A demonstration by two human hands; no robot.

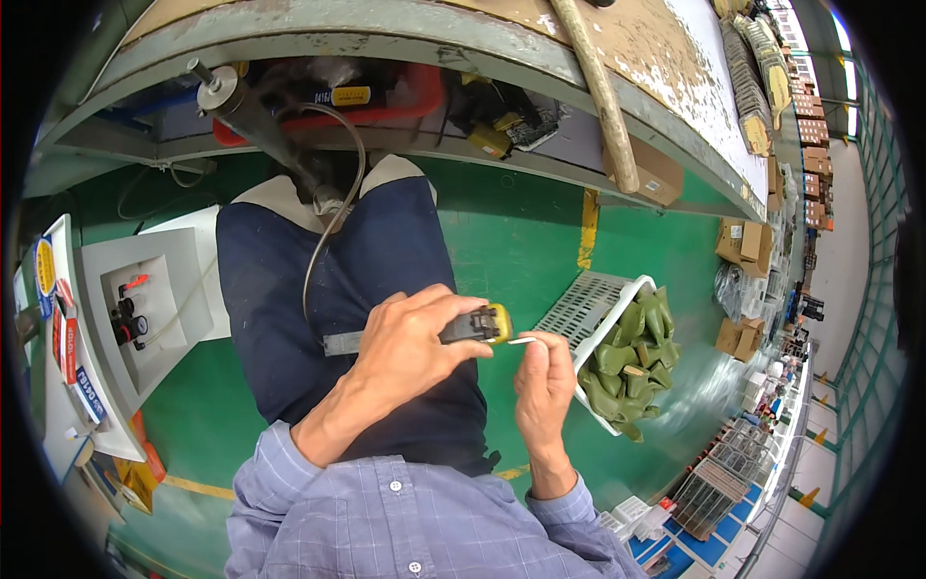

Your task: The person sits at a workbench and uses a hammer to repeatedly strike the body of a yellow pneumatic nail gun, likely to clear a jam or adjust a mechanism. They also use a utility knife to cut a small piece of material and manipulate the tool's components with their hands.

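My left hand (pixel 410 343) is wrapped round a hand tool (pixel 473 328) held level above my lap. It has a grey bar-like body with a black and yellow head, much like an air stapler, though my fingers cover its middle. A thin clear hose (pixel 311 275) runs down toward the tool's grey end. Close to the yellow head, my right hand (pixel 545 381) is closed in a pinch on a small white strip (pixel 522 340). The strip's tip points at the head; whether they touch I cannot tell.
Right of my knees, a white plastic basket (pixel 590 307) holds several green shoe lasts (pixel 632 357). A workbench (pixel 424 29) spans the far side, with a wooden stick (pixel 603 106) over its edge and a red bin (pixel 424 96) beneath. A white cabinet with gauges (pixel 145 309) stands left.
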